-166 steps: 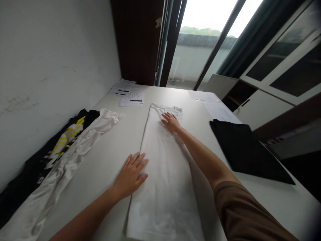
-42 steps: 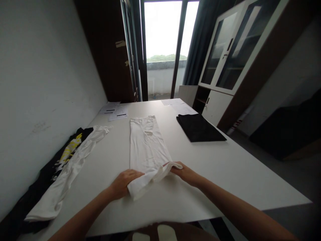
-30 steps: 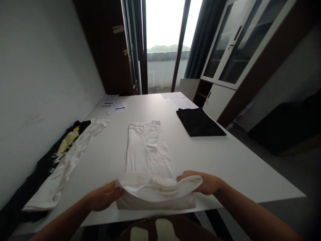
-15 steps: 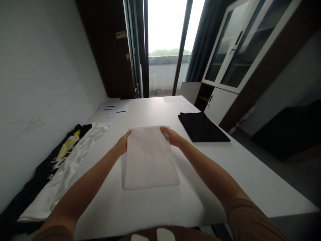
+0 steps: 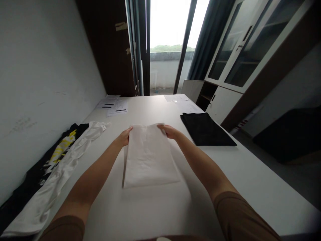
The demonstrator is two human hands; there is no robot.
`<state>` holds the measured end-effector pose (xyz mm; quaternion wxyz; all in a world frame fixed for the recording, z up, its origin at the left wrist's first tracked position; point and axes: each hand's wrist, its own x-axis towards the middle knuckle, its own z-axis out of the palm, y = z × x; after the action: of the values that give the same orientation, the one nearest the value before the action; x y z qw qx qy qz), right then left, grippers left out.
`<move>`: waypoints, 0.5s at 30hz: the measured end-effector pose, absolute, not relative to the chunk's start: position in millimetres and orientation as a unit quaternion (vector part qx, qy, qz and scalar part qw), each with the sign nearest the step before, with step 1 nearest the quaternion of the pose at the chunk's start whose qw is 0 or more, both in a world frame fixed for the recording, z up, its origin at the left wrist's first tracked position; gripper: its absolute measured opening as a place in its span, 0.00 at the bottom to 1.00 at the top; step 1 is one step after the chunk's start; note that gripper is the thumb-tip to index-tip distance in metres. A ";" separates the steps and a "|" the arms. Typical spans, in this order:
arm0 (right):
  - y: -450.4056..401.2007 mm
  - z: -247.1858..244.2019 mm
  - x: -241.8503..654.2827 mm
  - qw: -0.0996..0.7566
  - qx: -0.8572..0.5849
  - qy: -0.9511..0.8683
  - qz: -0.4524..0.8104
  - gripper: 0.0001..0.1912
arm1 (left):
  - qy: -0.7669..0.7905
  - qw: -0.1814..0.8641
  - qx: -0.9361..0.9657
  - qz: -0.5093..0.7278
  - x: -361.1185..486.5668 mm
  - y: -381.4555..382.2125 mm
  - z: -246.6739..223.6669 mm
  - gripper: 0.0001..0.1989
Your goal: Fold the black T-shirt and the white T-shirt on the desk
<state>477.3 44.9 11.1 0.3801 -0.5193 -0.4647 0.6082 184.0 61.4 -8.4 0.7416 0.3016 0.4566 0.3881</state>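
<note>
A white garment [image 5: 150,157], folded into a neat rectangle, lies in front of me over the white table. My left hand [image 5: 125,136] grips its far left corner, thumb on top and the other fingers hidden beneath. At the far right corner my right hand [image 5: 169,131] is closed on the cloth in the same way. The far edge seems slightly raised; whether the near edge touches the table I cannot tell. Light creases run along the upper middle of the cloth.
A folded black cloth [image 5: 207,129] rests on the table [image 5: 140,214] to the right. Along the left wall lie a white garment [image 5: 54,185] and a black one with yellow print [image 5: 60,150]. Paper sheets [image 5: 116,108] are at the far left, with more paper [image 5: 184,103] far right.
Both hands still hold the far corners, now slightly closer together. The right hand has shifted a little left, and creases show in the cloth. My view has shifted slightly.
</note>
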 end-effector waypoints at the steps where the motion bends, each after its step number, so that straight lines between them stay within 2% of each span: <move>1: 55.1 12.0 477.1 0.367 -0.550 -0.484 0.574 0.13 | 0.460 0.736 0.306 0.392 186.0 68.9 -6.8 0.19; 6: 84.2 1.8 474.6 0.248 -0.699 -0.583 0.332 0.14 | 0.489 0.704 0.334 0.393 198.6 90.6 -14.9 0.18; 10: 83.3 -24.2 473.8 0.221 -0.735 -0.594 0.240 0.15 | 0.532 0.654 0.370 0.390 196.2 95.4 -34.6 0.16; 15: 79.9 -52.2 474.0 0.204 -0.747 -0.618 0.140 0.14 | 0.593 0.537 0.458 0.387 185.7 99.5 -47.9 0.15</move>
<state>474.0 79.9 -52.2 0.2037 -0.7466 -0.6178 0.1395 185.7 99.5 -47.9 0.5371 0.4583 0.5928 0.3873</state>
